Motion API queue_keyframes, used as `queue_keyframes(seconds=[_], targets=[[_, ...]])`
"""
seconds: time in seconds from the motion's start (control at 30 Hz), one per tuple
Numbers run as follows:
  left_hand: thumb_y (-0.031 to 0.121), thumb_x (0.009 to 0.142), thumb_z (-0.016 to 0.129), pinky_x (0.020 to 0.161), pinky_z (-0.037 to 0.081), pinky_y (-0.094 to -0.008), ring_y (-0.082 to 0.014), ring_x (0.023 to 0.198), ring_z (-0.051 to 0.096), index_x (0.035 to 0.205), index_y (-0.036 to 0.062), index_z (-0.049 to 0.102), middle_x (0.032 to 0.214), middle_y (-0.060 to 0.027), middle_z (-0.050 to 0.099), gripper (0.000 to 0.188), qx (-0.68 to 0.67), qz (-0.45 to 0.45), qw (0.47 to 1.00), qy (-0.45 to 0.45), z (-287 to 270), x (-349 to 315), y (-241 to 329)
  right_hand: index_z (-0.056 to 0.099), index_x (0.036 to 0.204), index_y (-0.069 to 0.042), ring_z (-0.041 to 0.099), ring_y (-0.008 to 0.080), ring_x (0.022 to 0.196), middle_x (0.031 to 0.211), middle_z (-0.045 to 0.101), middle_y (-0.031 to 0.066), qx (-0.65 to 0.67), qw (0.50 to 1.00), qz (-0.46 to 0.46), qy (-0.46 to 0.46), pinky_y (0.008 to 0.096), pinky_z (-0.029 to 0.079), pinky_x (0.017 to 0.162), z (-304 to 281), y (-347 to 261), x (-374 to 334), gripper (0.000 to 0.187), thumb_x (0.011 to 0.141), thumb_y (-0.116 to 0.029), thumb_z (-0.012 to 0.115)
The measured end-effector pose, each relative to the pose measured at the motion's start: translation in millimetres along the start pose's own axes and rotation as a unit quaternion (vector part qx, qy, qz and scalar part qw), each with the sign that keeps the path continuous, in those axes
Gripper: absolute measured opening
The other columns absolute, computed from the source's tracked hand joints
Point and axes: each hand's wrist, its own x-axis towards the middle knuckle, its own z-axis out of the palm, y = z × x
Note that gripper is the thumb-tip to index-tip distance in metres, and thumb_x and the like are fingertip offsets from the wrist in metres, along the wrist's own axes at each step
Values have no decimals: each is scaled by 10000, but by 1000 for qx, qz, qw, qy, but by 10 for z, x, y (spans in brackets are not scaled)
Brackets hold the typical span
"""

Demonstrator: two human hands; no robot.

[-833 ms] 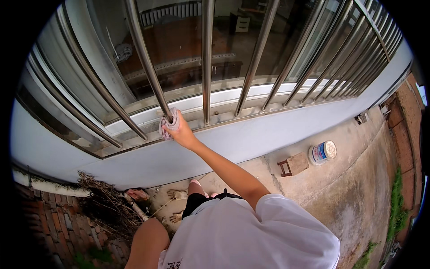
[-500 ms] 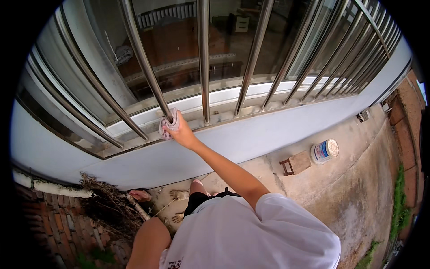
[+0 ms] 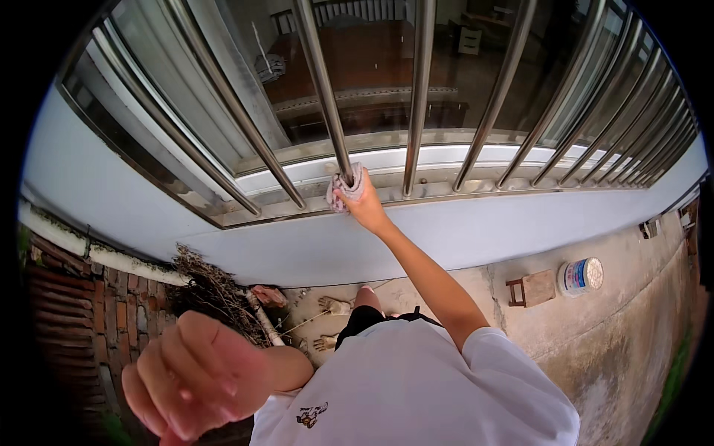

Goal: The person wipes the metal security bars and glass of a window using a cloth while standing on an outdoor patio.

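Observation:
My right hand [image 3: 366,206] is closed on a pinkish-grey cloth [image 3: 341,195], which is wrapped around the bottom of an upright metal bar [image 3: 325,97] of the window grille. The bar's foot is covered by the cloth and my fingers. At the lower left, close to the camera, my left hand [image 3: 197,377] is raised with its fingers curled in, and nothing shows in it. It touches neither the bars nor the cloth.
Glass panes lie behind the bars, over a pale ledge [image 3: 439,179] and a white wall [image 3: 297,253]. A small wooden stool [image 3: 537,288] and a white bucket [image 3: 581,276] stand on the concrete at right. Dry brush [image 3: 212,290], gloves [image 3: 335,305] and bricks [image 3: 123,312] lie below left.
My left hand has come up into view at the lower left. The whole scene has shifted right in the picture, while my right hand stays with the cloth at the same bar's foot.

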Motion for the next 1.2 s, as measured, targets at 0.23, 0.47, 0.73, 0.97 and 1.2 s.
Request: queue_keyframes(seconds=[0.23,0.47,0.73,0.97,1.2], targets=[[296,1002,443,526,327,-190,-57,528,405,1063,103,530,893,6,624,220,87,-143,979,118,-254,-83,-325,433,1129,-17,579,233,917,995,602,121,7,1000,-15,2,326,451,852,-75,-46,1,420,838,-156,701],[209,968,518,440,368,-217,-114,487,488,994,39,565,796,-88,635,178,118,-146,959,212,-181,-125,-359,438,1136,-22,559,215,931,1001,583,110,17,1000,-14,3,315,439,868,-76,-20,1,416,839,-152,698],[239,874,639,450,377,-225,-121,498,490,910,57,536,760,-74,609,212,11,-198,964,178,-359,-169,-476,442,1128,-25,543,181,929,1002,575,86,54,998,14,3,297,435,863,-98,-76,-2,402,837,-135,698],[231,854,630,451,402,-231,-135,499,504,867,60,508,717,-87,596,210,2,-200,967,159,-411,-232,-499,444,1139,-22,535,163,919,1007,572,80,30,1000,-2,-1,289,436,853,-43,-38,20,422,830,-133,709],[167,855,656,480,440,-248,-133,505,530,835,34,509,658,-89,595,199,39,-250,956,148,-512,-120,-575,424,1237,4,521,169,1007,1105,538,79,64,992,84,-65,290,418,899,-211,114,67,501,844,-132,703]])
